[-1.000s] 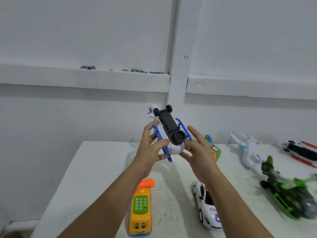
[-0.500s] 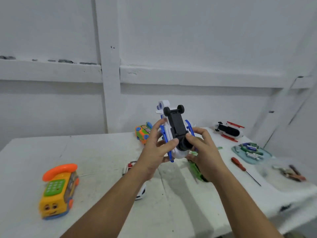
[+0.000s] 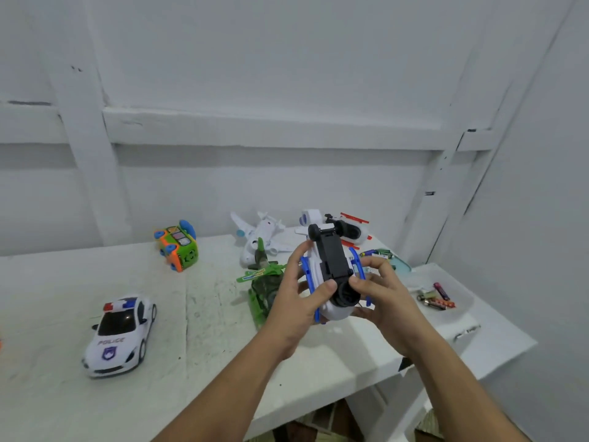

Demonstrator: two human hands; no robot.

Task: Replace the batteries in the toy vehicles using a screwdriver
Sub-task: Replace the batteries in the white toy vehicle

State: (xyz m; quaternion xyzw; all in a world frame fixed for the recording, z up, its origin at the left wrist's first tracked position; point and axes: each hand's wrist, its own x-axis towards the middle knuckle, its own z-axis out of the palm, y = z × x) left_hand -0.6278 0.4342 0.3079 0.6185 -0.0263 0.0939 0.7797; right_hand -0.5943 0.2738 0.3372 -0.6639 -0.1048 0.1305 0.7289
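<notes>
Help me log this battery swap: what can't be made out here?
Head view:
- Screws under the white-and-blue toy: too small, blurred.
- Green helicopter: partly behind the left hand.
- Loose batteries beside the right hand: labels too small.
- Orange object: cut off by left edge.

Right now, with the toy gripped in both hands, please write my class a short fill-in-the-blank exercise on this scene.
The left hand and right hand hold the white-and-blue toy with its black underside facing ____. The white car on the table has ____ printed on its bonnet. The helicopter behind the left hand is coloured ____.
Missing words: up; POLICE; green.
</notes>
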